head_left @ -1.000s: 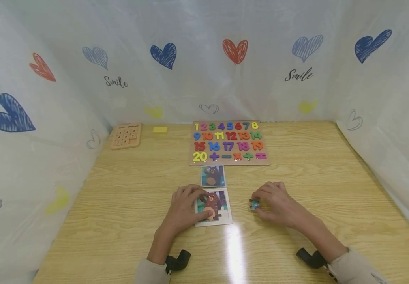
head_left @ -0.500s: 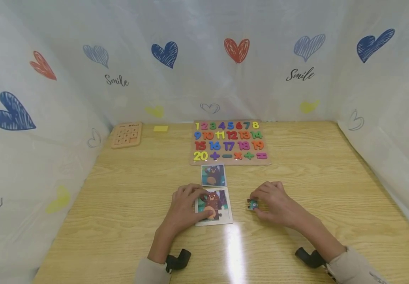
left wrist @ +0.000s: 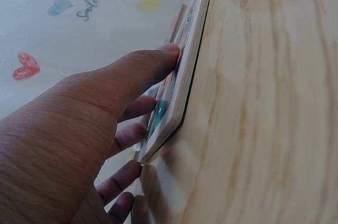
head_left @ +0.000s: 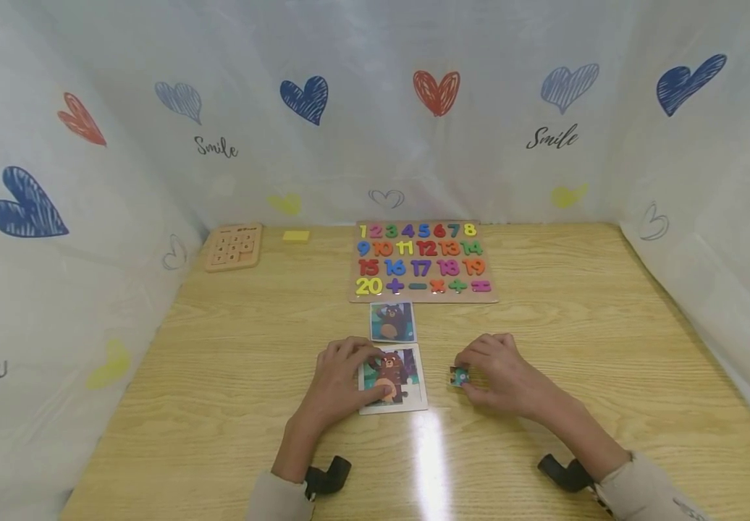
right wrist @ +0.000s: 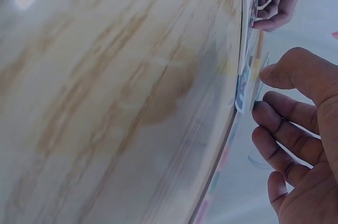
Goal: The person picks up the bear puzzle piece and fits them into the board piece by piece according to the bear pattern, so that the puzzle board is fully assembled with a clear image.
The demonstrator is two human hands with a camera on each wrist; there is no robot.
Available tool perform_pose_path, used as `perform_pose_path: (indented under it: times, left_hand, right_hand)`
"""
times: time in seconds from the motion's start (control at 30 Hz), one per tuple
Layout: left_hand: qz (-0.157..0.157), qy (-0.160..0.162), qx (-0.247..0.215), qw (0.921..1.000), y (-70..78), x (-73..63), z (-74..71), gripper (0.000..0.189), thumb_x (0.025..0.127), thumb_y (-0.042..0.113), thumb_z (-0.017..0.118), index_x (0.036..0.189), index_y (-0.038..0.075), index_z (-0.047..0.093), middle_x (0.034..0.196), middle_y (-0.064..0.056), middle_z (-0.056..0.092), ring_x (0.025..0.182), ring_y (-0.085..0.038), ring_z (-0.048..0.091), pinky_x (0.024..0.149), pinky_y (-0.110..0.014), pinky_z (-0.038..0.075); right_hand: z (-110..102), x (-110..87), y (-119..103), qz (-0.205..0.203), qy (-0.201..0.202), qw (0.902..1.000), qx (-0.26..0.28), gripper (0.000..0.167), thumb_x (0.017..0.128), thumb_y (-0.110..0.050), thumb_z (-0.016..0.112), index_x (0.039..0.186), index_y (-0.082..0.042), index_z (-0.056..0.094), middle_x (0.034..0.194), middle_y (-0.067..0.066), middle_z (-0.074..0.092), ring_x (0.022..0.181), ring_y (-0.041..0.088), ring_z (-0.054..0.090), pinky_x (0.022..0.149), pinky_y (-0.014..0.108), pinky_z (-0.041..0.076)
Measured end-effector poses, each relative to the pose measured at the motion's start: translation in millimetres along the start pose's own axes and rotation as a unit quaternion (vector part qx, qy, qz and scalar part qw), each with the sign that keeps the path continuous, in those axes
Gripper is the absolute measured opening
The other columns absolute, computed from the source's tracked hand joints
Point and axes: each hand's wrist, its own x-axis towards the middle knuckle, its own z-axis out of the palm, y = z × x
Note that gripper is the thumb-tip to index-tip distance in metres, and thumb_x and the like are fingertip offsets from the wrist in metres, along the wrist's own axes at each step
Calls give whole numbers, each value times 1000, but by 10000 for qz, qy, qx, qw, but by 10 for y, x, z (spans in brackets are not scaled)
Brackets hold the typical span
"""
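Note:
My right hand (head_left: 502, 378) pinches a small jigsaw piece (head_left: 459, 376), teal and brown, between thumb and forefinger; in the right wrist view the jigsaw piece (right wrist: 255, 93) is seen edge-on, raised off the table. To its left lies a bear jigsaw puzzle (head_left: 393, 376) in a white frame, with a bare white patch at the lower right. My left hand (head_left: 338, 378) rests on the puzzle's left side. In the left wrist view its thumb lies on the face of the puzzle (left wrist: 182, 71), while the fingers spread along the edge. A bear picture card (head_left: 392, 323) sits just behind the frame.
Behind the card lies a number board (head_left: 422, 262) with colourful numerals and signs. A wooden sliding number puzzle (head_left: 234, 247) and a yellow slip (head_left: 296, 236) lie at the back left. White curtains (head_left: 375, 108) printed with hearts enclose the wooden table (head_left: 232, 347).
My right hand has moved slightly left with the jigsaw piece, closer to the puzzle. My left hand has stayed in place on the puzzle.

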Motion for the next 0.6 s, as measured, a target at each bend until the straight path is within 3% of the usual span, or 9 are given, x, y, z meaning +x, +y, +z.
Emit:
perform_pose_path:
  times: [0.6]
  left_hand:
    - [-86, -45, 28, 9999, 6, 7, -1, 53, 81, 57, 75, 124, 26, 68, 135, 0, 54, 126, -28, 41, 105, -55, 28]
  right_hand:
    - [43, 29, -37, -116, -1, 9999, 58, 26, 72, -13, 82, 96, -13, 73, 96, -6, 67, 93, 15, 57, 82, 40, 33]
